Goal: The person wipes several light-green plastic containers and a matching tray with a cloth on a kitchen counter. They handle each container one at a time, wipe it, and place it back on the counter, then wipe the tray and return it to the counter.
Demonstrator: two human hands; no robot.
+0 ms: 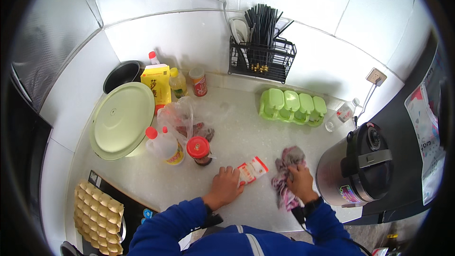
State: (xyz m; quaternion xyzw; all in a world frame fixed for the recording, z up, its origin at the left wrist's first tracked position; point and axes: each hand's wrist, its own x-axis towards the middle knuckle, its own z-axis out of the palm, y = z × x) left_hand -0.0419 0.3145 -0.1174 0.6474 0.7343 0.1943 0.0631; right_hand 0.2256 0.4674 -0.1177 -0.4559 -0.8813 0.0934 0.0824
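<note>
My left hand (224,186) grips the near end of a white plastic packet (253,170) with red ends, low over the countertop or resting on it. To its right, my right hand (301,182) is closed on a crumpled pink-and-grey cloth (286,193), which is bunched on the counter. Just beyond my left hand stands a dark jar with a red lid (198,148). Beside that jar is a white plastic jug (165,147) with a red cap and a yellow label. A clear plastic bag (179,115) with dark reddish contents slumps behind them.
A green seasoning box (292,106) with several lids stands at the back. An electric pressure cooker (352,167) rises close to my right arm, a plastic bottle (343,114) behind it. Left are a large green lid (122,121) and egg tray (97,217). A chopstick rack (262,58) hangs on the wall.
</note>
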